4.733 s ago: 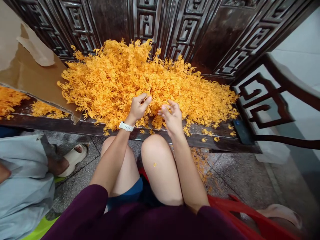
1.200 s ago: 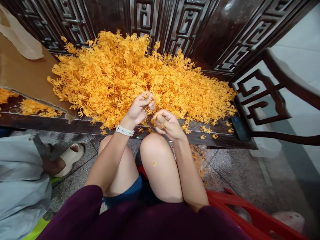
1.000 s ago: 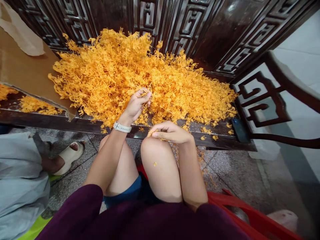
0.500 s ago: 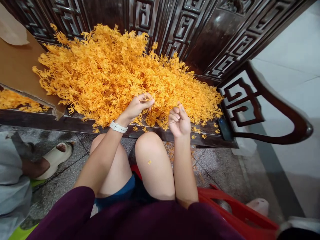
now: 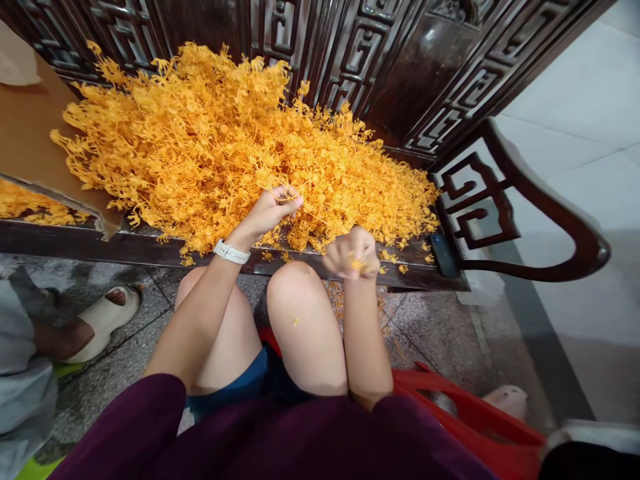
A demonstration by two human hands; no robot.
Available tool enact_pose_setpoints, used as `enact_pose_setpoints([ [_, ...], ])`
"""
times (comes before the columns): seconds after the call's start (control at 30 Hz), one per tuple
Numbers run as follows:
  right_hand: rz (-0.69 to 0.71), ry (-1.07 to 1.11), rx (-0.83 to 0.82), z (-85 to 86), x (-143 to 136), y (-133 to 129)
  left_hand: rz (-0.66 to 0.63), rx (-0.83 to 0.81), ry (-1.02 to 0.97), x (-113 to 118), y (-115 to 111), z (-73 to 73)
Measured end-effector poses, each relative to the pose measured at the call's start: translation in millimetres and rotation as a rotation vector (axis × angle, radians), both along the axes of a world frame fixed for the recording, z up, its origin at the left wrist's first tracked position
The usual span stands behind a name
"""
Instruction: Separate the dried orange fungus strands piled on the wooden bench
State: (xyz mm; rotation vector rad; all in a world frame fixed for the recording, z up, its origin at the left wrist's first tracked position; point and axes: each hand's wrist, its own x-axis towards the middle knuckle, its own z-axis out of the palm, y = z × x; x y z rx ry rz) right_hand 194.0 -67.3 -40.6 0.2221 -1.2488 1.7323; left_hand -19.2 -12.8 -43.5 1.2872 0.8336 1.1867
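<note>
A large heap of orange, thin-stemmed pieces (image 5: 200, 147), like plastic flower sprigs, covers the seat of a dark wooden bench (image 5: 150, 248). At the heap's front edge my left hand (image 5: 273, 212), with a pale watch on its wrist, is closed in a pinch on a thin orange sprig (image 5: 281, 189). My right hand (image 5: 353, 250) is a short way to the right, above the bench's front edge. It is smeared by motion, with its fingers curled in. A small orange piece (image 5: 358, 265) shows at its fingers. Loose bits lie near the bench edge.
A cardboard sheet (image 5: 45, 143) stands at the left of the heap. The bench's curved armrest (image 5: 555, 200) and a dark phone-like object (image 5: 444, 255) are at the right. A red plastic stool (image 5: 465, 413) is beside me. Another person's sandalled foot (image 5: 103, 320) is at left.
My right hand has turned over and dropped slightly, away from the heap, and an orange piece now shows at its fingers. My left hand keeps its pinch. The view has shifted slightly.
</note>
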Motion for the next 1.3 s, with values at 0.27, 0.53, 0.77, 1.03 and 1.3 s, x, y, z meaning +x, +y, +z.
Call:
enact_pose_setpoints([
  [0.27,-0.54,-0.033,-0.46,5.1,7.8,7.0,0.019,0.004,-0.017,-1.6,3.1,-0.6],
  [0.53,0.068,-1.399,0.644,59.3,-7.2,-41.5,0.018,0.039,0.046,1.5,5.5,0.8],
  [0.77,-0.113,-1.783,0.79,64.2,-28.2,-74.8,0.026,0.036,0.065,0.0,5.7,2.4],
  [1.03,0.038,-1.042,0.53,38.0,6.3,-64.0,0.059,0.062,0.041,-2.6,5.2,-6.2],
  [1.3,0.505,0.433,0.195,3.9,26.7,-41.7,-0.059,-0.069,-0.112,-4.0,-1.9,4.0],
])
